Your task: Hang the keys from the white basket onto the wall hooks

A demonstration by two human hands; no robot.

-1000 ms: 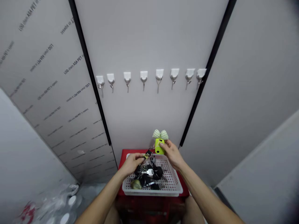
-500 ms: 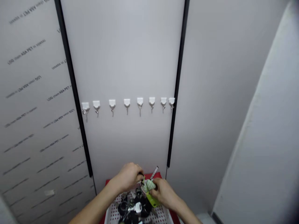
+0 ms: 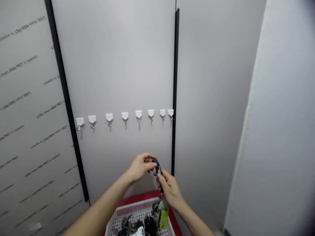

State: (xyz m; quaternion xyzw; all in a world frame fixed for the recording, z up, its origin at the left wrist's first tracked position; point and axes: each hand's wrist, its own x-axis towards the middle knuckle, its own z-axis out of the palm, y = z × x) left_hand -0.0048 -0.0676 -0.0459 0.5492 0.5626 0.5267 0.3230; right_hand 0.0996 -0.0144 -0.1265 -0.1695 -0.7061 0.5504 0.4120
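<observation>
Both of my hands are raised in front of the white wall panel, above a white perforated basket (image 3: 134, 209) of keys. My left hand (image 3: 140, 166) pinches the top of a black strap or key fob (image 3: 157, 165). My right hand (image 3: 169, 190) is closed on the same keychain lower down. A lime-green tag with a pale checked bow (image 3: 162, 214) dangles from it just under my right hand, over the basket. A row of several white adhesive hooks (image 3: 125, 117) runs across the wall above my hands; all hang bare.
The basket sits on a red stool or crate (image 3: 147, 195) and holds several dark keys and fobs (image 3: 141, 226). Black vertical strips (image 3: 174, 91) divide the wall panels. A printed protective film covers the left panel (image 3: 27, 108). A white wall (image 3: 283, 131) rises at the right.
My hands have lifted the green-tagged keychain up out of the basket toward the hooks. The camera has tilted up and swung right, so the basket has dropped to the bottom edge.
</observation>
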